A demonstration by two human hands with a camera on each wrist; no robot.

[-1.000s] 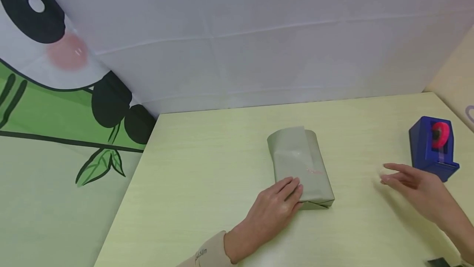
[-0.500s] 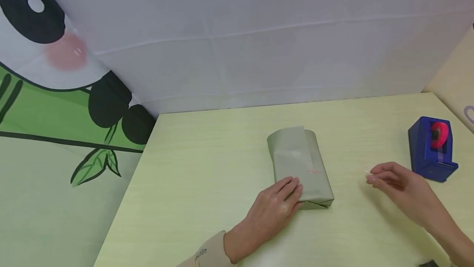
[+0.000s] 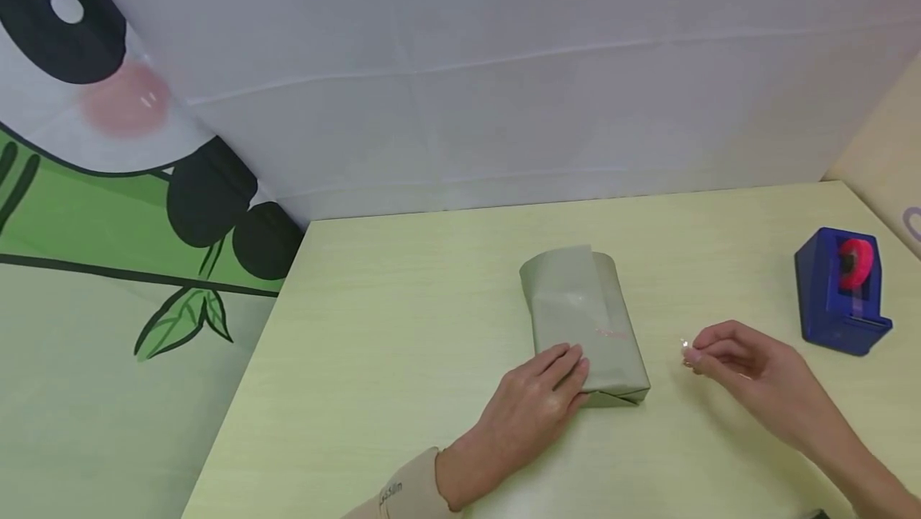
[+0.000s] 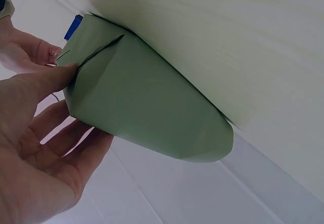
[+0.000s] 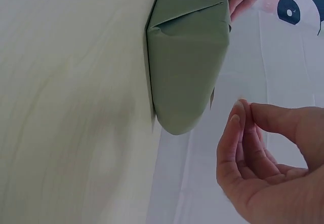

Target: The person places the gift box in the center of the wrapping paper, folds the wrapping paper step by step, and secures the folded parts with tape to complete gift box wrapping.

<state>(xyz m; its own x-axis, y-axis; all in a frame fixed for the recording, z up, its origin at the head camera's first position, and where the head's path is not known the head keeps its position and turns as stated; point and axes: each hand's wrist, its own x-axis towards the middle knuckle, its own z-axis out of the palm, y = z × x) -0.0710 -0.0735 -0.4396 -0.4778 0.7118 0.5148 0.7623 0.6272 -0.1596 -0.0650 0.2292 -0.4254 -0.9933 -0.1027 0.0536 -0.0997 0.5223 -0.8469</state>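
Observation:
A package wrapped in grey-green paper (image 3: 576,295) lies on the table, its far end an open, rounded tube of paper. My left hand (image 3: 528,411) grips its near left corner, fingers flat on top. In the left wrist view the thumb (image 4: 58,77) presses the folded near end, where a diagonal paper edge shows. To the right of the package, my right hand (image 3: 751,375) is raised over the table and pinches a small piece of clear tape (image 3: 685,349) between thumb and fingertips. The right wrist view shows those fingertips (image 5: 243,107) apart from the package (image 5: 187,77).
A blue tape dispenser (image 3: 838,303) with a red-cored roll (image 3: 856,263) stands at the right of the pale wooden table (image 3: 388,327). Behind the table hangs a white cloth (image 3: 504,119). A cartoon-printed cloth (image 3: 108,215) is on the left.
My right hand has moved left from beside the tape dispenser toward the package, carrying the piece of tape. The left hand and the package have stayed in place.

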